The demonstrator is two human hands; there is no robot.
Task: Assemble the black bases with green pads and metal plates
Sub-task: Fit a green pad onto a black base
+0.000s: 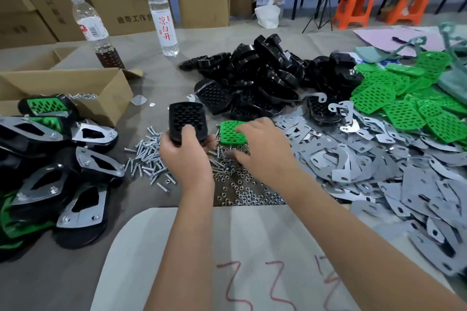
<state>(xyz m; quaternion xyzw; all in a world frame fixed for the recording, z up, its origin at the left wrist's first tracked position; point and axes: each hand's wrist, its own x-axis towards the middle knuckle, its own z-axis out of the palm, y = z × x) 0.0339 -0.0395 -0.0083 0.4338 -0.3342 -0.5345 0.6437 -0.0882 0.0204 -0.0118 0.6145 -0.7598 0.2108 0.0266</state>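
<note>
Finished assemblies [63,177] heaped at far left table edge, open cardboard box [75,88] behind. Loose screws [149,156] left of centre. Left hand [184,156] grips black base [187,120] upright, thumb on face, fingers curled round lower end. Right hand [265,149] just beside, pinches green pad [231,132] above nuts [242,194]. Black base pile [265,78] behind hands. Metal plates [379,166] crowd right side, green pad pile [404,98] far right. Bare cloth [164,78] between box and base pile.
</note>
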